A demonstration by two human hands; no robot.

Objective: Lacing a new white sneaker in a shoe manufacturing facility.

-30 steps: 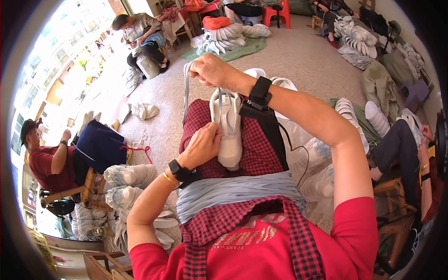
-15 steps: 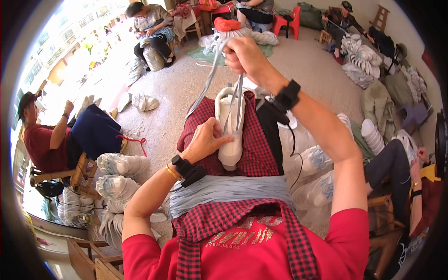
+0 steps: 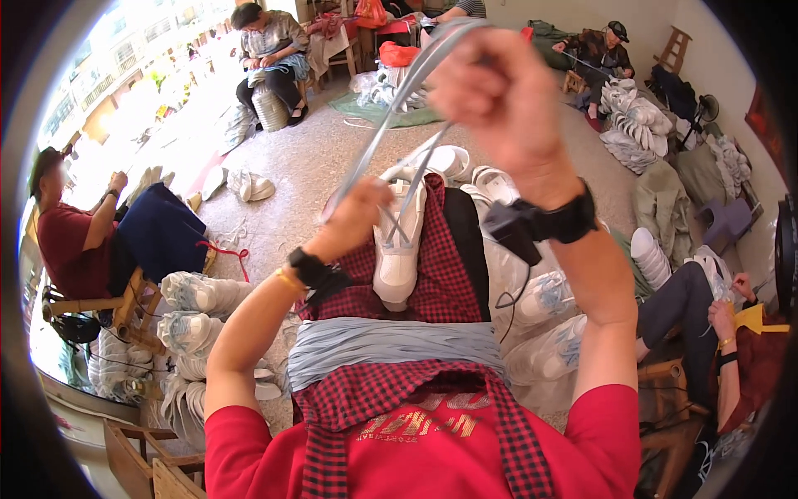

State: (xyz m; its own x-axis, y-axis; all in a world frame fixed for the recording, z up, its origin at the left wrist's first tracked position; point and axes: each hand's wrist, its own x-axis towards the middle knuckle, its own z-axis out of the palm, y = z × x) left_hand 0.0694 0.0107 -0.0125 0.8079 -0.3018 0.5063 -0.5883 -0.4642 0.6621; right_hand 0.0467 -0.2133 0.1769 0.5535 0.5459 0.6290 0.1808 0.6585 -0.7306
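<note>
A white shoe (image 3: 396, 270) rests toe towards me on my lap, over a red-and-black checked apron (image 3: 445, 249). Grey-blue shoelace (image 3: 391, 112) runs up in a long loop from its eyelets. My right hand (image 3: 503, 96), blurred, is raised high beyond the shoe, fingers closed around the lace. Beside the shoe's left edge hovers my left hand (image 3: 356, 218). Its fingers are smeared by motion, so whether they grip the lace is unclear. A thick bundle of grey-blue laces (image 3: 395, 345) lies across my waist.
Stacks of white shoes stand on both sides, left (image 3: 199, 295) and right (image 3: 540, 341). More white shoes (image 3: 453, 162) lie just past my lap. Seated people work around the room, one at left (image 3: 79, 237) and one close at right (image 3: 723, 333). A wooden stool (image 3: 137, 449) is at lower left.
My right hand has risen and moved right, drawing the lace up. The left hand has lifted off the shoe's front, upward and slightly left. The shoe has shifted slightly left in view.
</note>
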